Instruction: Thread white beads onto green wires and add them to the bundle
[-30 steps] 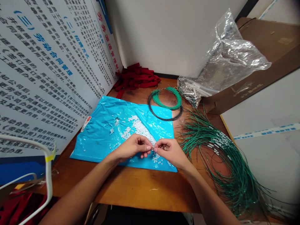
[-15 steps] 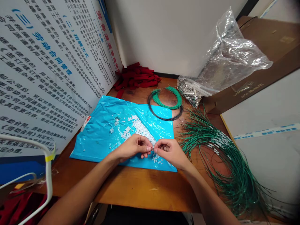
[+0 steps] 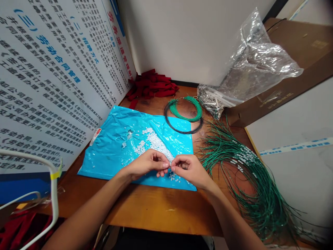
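My left hand (image 3: pixel 154 163) and my right hand (image 3: pixel 187 168) meet fingertip to fingertip over a blue plastic bag (image 3: pixel 104 152). Both are closed in a pinch. Something thin and small sits between the fingertips, too small for me to name. Just beyond the hands, many small white beads (image 3: pixel 157 143) are heaped on the bag, and a few more (image 3: pixel 174 177) lie below the fingers. Right of my right hand spreads a large bundle of green wires (image 3: pixel 262 187), with white pieces (image 3: pixel 243 157) grouped along it.
Behind the bag lie a green wire coil (image 3: pixel 199 110), a dark wire coil (image 3: pixel 171 125) and red fabric strips (image 3: pixel 153 85). A clear plastic bag (image 3: pixel 265 66) leans by a brown cardboard box (image 3: pixel 281 97). A white curved tube (image 3: pixel 54 194) stands at the left, beside a printed panel (image 3: pixel 59 90).
Almost nothing differs. Both hands keep the same pinch in the same place, with at most a slight shift at the fingertips.
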